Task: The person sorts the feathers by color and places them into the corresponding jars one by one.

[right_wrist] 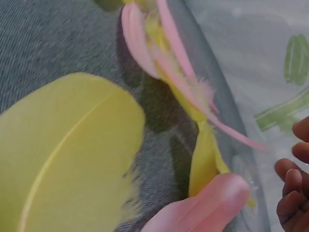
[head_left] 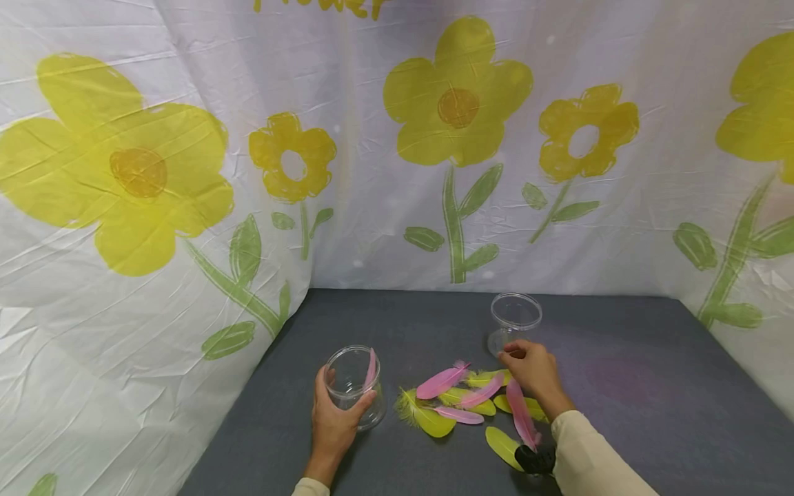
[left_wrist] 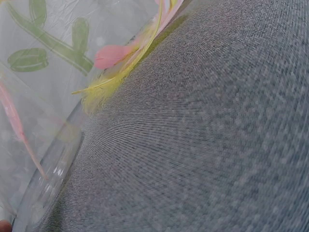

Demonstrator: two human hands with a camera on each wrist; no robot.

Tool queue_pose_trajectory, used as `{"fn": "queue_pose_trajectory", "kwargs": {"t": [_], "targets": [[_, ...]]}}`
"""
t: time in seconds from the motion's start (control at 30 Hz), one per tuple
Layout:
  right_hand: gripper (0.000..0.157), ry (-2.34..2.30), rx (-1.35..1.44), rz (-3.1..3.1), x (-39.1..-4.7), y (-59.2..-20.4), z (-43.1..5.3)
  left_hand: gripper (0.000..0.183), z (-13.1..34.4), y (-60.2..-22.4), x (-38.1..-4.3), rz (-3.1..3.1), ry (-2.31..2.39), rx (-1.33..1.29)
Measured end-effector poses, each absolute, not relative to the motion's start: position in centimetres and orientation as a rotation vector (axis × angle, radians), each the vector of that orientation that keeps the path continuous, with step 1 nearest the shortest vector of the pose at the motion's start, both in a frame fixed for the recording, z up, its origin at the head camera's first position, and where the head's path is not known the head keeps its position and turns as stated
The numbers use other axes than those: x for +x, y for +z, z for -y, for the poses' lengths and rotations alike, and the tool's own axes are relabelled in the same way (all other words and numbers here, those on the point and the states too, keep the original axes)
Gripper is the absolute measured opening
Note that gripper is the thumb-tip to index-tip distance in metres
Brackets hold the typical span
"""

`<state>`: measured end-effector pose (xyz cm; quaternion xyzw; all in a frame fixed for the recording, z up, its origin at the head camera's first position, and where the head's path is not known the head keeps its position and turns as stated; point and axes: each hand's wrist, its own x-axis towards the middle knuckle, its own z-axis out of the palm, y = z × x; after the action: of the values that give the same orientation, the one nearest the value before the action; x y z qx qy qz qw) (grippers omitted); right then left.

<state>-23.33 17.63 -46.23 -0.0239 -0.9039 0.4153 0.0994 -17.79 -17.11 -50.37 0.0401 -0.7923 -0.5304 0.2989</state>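
My left hand (head_left: pixel 335 413) grips a clear plastic cup (head_left: pixel 371 420) around its side, thumb at the front. One pink feather (head_left: pixel 370 368) stands inside it, also seen through the wall in the left wrist view. My right hand (head_left: pixel 532 368) is beside the foot of a second clear cup (head_left: pixel 516 311), stemmed and upright farther back. Its fingers (right_wrist: pixel 292 193) are loosely bent, with nothing visible between them. Between the hands lies a loose pile of pink feathers (head_left: pixel 440 383) and yellow feathers (head_left: pixel 434 421).
A dark grey tabletop (head_left: pixel 397 317) carries everything. Behind and to the sides hangs a white cloth (head_left: pixel 360 227) printed with yellow flowers. Several feathers, including a yellow feather (head_left: pixel 502 444), lie close to the right wrist, where a black device (head_left: pixel 535 460) is worn.
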Motion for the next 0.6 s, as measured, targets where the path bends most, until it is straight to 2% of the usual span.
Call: {"fn": "queue_pose_trajectory", "kwargs": {"t": [0.4, 0.6], "targets": [[0.011, 1.234, 0.017, 2.822, -23.2, -47.4, -17.4, 0.102, 17.2, -50.5, -17.8, 2.110, -1.406, 0.108], [0.006, 1.228, 0.042, 2.828, -22.9, -46.3, -17.3, 0.102, 17.1, -50.5, -17.8, 2.104, -1.403, 0.104]]}}
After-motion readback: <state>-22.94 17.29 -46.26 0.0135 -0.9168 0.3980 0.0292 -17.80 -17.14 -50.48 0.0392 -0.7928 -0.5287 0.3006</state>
